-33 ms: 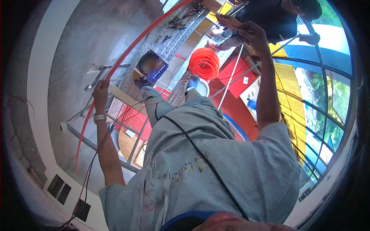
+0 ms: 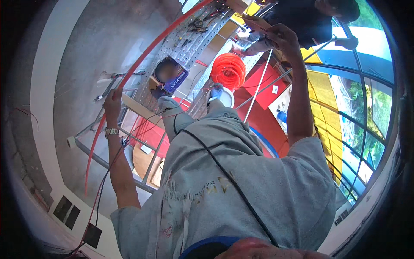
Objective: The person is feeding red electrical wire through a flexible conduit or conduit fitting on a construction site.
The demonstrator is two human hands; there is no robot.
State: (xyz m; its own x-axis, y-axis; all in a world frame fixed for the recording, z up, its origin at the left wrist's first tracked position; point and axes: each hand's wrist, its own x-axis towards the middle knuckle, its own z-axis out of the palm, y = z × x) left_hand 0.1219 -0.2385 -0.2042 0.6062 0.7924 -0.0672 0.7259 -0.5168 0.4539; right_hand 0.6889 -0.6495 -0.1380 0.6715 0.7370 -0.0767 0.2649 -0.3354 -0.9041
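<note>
My left hand [image 2: 113, 103] is closed round a long red flexible tube [image 2: 143, 55], which arcs up past the top edge and hangs down below the hand. My right hand [image 2: 282, 38] is raised at upper right, fingers closed on a short reddish strip [image 2: 261, 26]; its far end is hard to make out. Thin red and black wires [image 2: 102, 181] run beside my left forearm, and a black cable [image 2: 209, 153] crosses my shirt. Below, between my hands, lie a coil of orange-red tubing [image 2: 227, 71] and a blue box [image 2: 174, 82] with dark coiled material in it.
Perforated metal planks [image 2: 185, 49] on scaffold rails [image 2: 92, 153] bear hand tools [image 2: 199, 26] and my feet. A round white container [image 2: 226, 99] is beside one foot. Another person in dark clothing [image 2: 297, 19] is at top right, near diagonal poles [image 2: 280, 77] and large windows [image 2: 364, 125].
</note>
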